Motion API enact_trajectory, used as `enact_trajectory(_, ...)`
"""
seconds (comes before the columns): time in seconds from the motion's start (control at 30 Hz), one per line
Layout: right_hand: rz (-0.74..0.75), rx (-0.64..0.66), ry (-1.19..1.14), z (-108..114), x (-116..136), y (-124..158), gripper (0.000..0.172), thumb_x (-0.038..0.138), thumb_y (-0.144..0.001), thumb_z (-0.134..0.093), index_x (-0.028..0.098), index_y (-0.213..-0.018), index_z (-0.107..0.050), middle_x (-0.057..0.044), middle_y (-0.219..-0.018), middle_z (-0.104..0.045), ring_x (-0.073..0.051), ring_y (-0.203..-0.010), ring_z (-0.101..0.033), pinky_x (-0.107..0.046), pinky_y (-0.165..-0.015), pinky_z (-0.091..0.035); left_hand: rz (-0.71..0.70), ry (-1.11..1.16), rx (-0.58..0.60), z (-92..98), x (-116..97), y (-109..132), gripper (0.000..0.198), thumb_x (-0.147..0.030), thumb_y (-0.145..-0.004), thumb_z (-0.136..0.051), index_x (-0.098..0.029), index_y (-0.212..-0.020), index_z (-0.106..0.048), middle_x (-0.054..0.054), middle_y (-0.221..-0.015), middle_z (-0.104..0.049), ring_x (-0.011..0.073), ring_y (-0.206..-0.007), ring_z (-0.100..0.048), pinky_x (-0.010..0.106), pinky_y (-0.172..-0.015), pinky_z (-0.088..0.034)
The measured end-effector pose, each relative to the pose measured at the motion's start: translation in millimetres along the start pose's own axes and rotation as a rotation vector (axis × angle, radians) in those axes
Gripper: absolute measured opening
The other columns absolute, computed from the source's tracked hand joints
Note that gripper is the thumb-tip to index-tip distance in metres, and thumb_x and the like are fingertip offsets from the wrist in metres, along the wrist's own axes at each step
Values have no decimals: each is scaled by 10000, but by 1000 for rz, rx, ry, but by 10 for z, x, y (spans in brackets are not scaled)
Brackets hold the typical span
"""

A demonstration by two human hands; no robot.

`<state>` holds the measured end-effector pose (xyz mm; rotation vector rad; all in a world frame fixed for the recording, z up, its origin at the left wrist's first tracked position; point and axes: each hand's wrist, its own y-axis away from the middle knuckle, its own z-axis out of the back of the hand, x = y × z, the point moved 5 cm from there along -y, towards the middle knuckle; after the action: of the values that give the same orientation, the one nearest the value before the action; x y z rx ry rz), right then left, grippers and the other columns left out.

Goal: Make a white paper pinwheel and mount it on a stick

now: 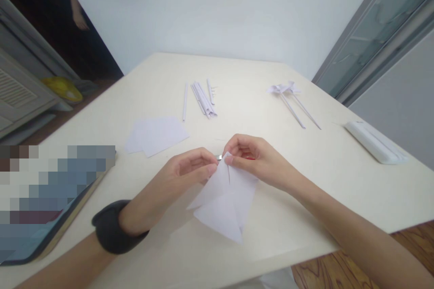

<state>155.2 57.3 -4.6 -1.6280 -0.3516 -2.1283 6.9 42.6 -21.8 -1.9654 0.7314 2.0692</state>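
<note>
A folded white paper sheet lies on the cream table in front of me, creased into triangles and with a short slit near its top. My left hand pinches the sheet's upper edge from the left, fingers closed. My right hand pinches the same edge from the right. A small metal tip and a bit of red show between the two hands; what they belong to I cannot make out.
A small stack of white paper squares lies to the left. Rolled paper sticks sit further back, finished paper pinwheels at the back right, a white flat case near the right edge. A tablet lies left.
</note>
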Motion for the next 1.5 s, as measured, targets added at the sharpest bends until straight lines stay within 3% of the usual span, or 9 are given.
enact_trajectory(0.1, 24, 35, -3, -60, 10, 12, 36, 203, -832, -547, 179, -860, -547, 20, -748, -566, -85, -682, -532, -202, -616, -411, -5, 0, 28, -32, 9, -6, 61, -257, -836, -573, -200, -814, -575, -41, -748, -595, 80, -661, -541, 171, -595, -420)
enact_trajectory(0.2, 48, 6, 40, -74, 15, 19, 109, 160, -819, -550, 200, -909, -503, 30, -746, -567, -92, -692, -551, -212, -629, -425, -34, -30, 15, -18, 26, -25, 31, -216, -820, -594, -204, -798, -576, -54, -721, -586, 72, -667, -536, 160, -609, -412)
enact_trajectory(0.43, 115, -80, 296, -48, 44, 26, 42, 173, -815, -551, 207, -816, -527, 4, -857, -572, -122, -774, -550, -256, -672, -451, -113, -130, -34, 45, 46, -33, 26, -235, -832, -577, -214, -837, -563, -31, -806, -605, 97, -744, -553, 183, -645, -424)
enact_trajectory(0.63, 119, -105, 310, -22, 53, 29, 46, 212, -815, -580, 203, -837, -540, -6, -888, -561, -123, -785, -548, -259, -681, -468, -150, -157, -58, 48, 16, -26, 24, -229, -830, -581, -214, -845, -570, -24, -818, -614, 106, -783, -562, 187, -682, -428)
enact_trajectory(0.83, 224, -84, 296, -49, 158, 44, 75, 120, -825, -541, 190, -829, -568, -8, -899, -570, -118, -846, -541, -260, -758, -461, -123, -108, -35, 13, -27, -12, 42, -236, -818, -590, -204, -844, -602, -7, -823, -627, 127, -767, -572, 210, -673, -449)
enact_trajectory(1.03, 214, -76, 235, -86, 150, 55, 51, 140, -832, -543, 185, -839, -565, -3, -895, -582, -122, -864, -546, -265, -770, -458, -40, -31, -29, 23, 3, 2, 150, -298, -842, -554, -220, -909, -664, 16, -848, -657, 169, -809, -602, 261, -704, -469)
enact_trajectory(1.33, 309, -70, 233, -109, 189, 77, 93, 95, -822, -548, 182, -854, -564, -6, -897, -574, -119, -860, -537, -250, -770, -452, 1, 53, 26, 23, 59, -2, 102, -291, -824, -595, -211, -823, -657, -6, -799, -613, 166, -871, -576, 256, -768, -438)
enact_trajectory(1.5, 388, -72, 305, -94, 245, 97, 133, 65, -813, -539, 184, -859, -575, -26, -923, -554, -130, -868, -533, -260, -771, -462, -9, 31, -15, 62, 46, 11, 80, -280, -812, -612, -214, -807, -657, -15, -790, -620, 124, -781, -552, 203, -692, -424)
